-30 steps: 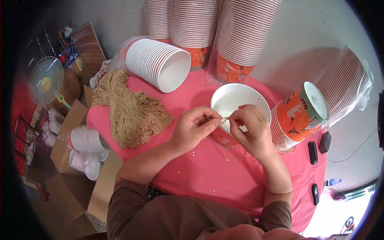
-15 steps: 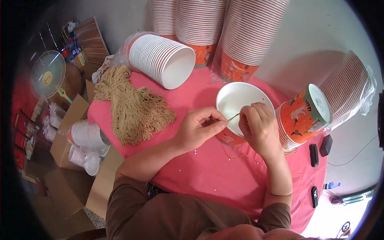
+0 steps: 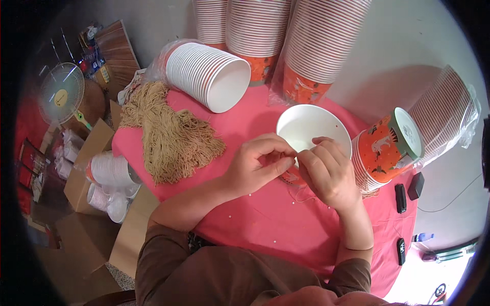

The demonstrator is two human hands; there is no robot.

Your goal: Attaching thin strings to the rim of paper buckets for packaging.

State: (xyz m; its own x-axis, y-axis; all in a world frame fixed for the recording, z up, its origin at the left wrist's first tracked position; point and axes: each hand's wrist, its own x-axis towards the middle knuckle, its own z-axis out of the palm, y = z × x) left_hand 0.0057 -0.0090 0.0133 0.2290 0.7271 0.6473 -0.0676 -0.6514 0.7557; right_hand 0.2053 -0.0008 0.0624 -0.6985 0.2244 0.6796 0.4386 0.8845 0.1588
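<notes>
Fingertips of my left hand (image 3: 258, 166) and my right hand (image 3: 326, 173) meet at the near rim of an open white paper bowl (image 3: 312, 130) standing upright on the pink tablecloth (image 3: 265, 224). I see both hands pinched nearly closed, apparently on a thin tan string (image 3: 301, 196) that loops down onto the cloth, though I cannot tell the exact grip. A bundle of tan strings (image 3: 171, 135) lies to the left, well apart, and a sleeve of nested bowls (image 3: 209, 76) lies on its side behind it.
</notes>
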